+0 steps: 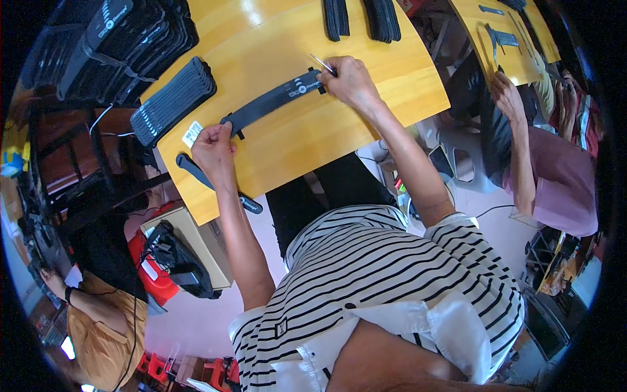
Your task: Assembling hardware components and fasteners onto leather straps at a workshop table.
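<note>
A flat black strap (271,99) with white print and small dark tabs near its ends lies slantwise across the yellow table (287,153). My left hand (214,155) is closed, thumb and fingers pinching the strap's left end. A small white label (192,134) shows beside those fingers. My right hand (354,83) is at the strap's other end, closed around a slim pointed metal tool (321,63) with a dark handle, its tip pointing up and left. Whether those fingers also grip the strap, I cannot tell. Another dark strap (194,171) lies below my left hand, passing behind the forearm.
A banded stack of black straps (173,98) lies left on the table; a larger pile (121,49) is beyond it. Two folded bundles (381,21) lie at the far edge. A co-worker's hand (508,98) is at another table right; a person in orange (101,326) sits lower left.
</note>
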The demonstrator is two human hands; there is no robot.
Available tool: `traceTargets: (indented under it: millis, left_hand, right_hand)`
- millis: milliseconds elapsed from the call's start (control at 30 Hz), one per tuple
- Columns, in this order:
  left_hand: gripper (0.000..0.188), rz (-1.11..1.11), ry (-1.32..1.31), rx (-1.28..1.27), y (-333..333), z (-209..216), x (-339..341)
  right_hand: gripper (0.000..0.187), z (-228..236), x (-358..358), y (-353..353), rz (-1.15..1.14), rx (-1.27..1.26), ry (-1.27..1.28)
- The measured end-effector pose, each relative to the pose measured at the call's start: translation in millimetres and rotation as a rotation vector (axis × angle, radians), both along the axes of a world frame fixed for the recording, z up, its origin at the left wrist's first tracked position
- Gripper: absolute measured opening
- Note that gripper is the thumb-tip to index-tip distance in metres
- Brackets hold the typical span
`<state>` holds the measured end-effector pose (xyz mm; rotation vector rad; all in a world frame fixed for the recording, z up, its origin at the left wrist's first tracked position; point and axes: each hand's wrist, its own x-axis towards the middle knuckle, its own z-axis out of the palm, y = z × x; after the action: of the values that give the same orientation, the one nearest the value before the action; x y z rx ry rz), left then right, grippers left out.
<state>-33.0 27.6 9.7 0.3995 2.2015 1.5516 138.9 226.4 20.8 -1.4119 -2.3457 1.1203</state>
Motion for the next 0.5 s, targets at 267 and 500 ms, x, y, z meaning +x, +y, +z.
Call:
traceTargets:
  millis: [267,500]
  left_hand:
    - [0.017,0.012,-0.015,0.003,0.6,4.3,0.5]
    - [0.017,-0.006,-0.005,-0.020,-1.9,-5.5,-10.3]
  right_hand:
    - [0.021,3.1,0.8,-0.1,0.010,0.011,-0.027]
    - [0.023,-8.1,1.9,1.4,-0.045,-0.017,0.097]
